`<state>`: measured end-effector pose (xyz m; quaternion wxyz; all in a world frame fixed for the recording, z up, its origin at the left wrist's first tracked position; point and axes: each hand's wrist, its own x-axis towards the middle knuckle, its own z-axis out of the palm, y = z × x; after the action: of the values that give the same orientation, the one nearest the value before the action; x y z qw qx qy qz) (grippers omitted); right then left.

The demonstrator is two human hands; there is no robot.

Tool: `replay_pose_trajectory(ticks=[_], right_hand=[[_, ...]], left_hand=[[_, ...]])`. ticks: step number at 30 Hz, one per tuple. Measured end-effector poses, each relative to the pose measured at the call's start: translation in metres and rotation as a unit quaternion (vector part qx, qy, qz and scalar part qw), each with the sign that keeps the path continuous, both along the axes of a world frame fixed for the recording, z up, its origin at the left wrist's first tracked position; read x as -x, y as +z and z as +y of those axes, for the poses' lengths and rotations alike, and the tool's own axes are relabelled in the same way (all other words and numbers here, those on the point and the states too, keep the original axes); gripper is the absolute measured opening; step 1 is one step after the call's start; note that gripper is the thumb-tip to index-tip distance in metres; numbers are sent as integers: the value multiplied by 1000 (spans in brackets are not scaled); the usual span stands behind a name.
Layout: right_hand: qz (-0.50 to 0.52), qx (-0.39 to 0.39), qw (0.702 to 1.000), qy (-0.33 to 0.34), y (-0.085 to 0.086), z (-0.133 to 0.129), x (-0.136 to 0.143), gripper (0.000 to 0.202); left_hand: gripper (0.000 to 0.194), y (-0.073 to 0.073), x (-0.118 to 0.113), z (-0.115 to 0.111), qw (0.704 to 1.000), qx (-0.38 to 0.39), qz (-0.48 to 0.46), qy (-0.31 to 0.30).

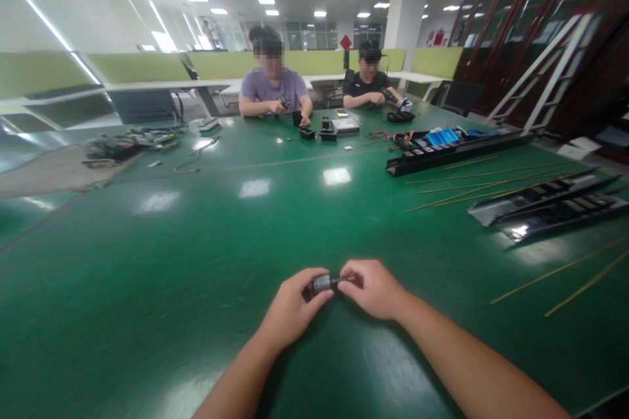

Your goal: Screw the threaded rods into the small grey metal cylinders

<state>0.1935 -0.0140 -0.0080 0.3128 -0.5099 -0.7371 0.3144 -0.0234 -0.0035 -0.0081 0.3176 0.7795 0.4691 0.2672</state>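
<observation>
Over the green table [206, 242], near its front middle, a small grey metal cylinder [322, 283] lies level between my two hands. My left hand [295, 304] has its thumb and fingers round the cylinder's body. A thin dark shaft [344, 279] sticks out of the cylinder to the right. My right hand [374, 288] pinches this shaft between thumb and fingertips. Part of the cylinder's left end is hidden by my left hand.
Black metal channels [452, 150] and thin yellowish rods [457, 196] lie at the right. Across the table sit two people [274, 88] with power drills, near small black boxes [328, 135]. Loose parts [118, 147] are piled at the far left.
</observation>
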Motion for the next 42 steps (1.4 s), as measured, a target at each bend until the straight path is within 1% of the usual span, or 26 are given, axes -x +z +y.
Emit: replay_pose_trajectory(ticks=[25, 35, 42], right_hand=[[-17, -9, 1000, 3, 1, -1, -1, 9], [-12, -5, 1000, 2, 2, -1, -1, 9], [-5, -5, 1000, -2, 2, 0, -1, 8]], left_hand=[[30, 0, -1, 0, 1000, -3, 4, -3], [32, 3, -2, 0, 1000, 2, 0, -4], [32, 4, -2, -1, 1000, 4, -10, 8]])
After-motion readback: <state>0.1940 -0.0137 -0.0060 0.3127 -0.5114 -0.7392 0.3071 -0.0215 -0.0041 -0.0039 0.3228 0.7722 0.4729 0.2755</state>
